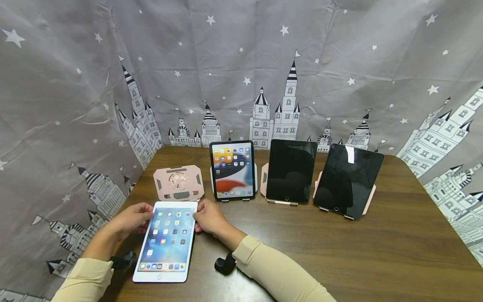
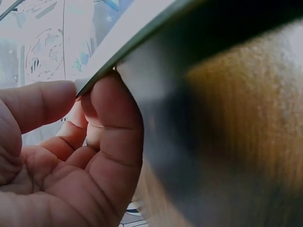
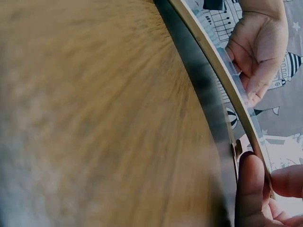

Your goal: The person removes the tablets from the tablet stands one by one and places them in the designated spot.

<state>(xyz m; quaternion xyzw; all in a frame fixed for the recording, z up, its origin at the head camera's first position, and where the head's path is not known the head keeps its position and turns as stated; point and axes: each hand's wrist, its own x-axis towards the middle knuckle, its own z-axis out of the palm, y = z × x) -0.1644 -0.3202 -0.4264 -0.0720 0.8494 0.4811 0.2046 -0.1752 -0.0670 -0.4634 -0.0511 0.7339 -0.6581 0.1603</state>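
A white tablet [image 1: 166, 239] with its home screen lit is held by both hands above the near left of the table. My left hand [image 1: 132, 218] pinches its upper left edge; in the left wrist view the thumb lies on one face and the curled fingers [image 2: 116, 109] behind. On the opposite edge, my right hand [image 1: 209, 217] pinches near the top corner, and the right wrist view shows its fingertips [image 3: 251, 175] at the tablet's thin side [image 3: 227, 85]. Right beyond the tablet's top stands a pink tablet stand [image 1: 179, 181] bearing no tablet.
A dark-framed tablet [image 1: 233, 170] with a lit screen leans on a stand at the back. To its right, two black-screened tablets, one upright [image 1: 291, 172] and one angled [image 1: 349, 180], rest on pink stands. A grey castle-print curtain [image 1: 234, 63] hangs behind the wooden table [image 1: 302, 247].
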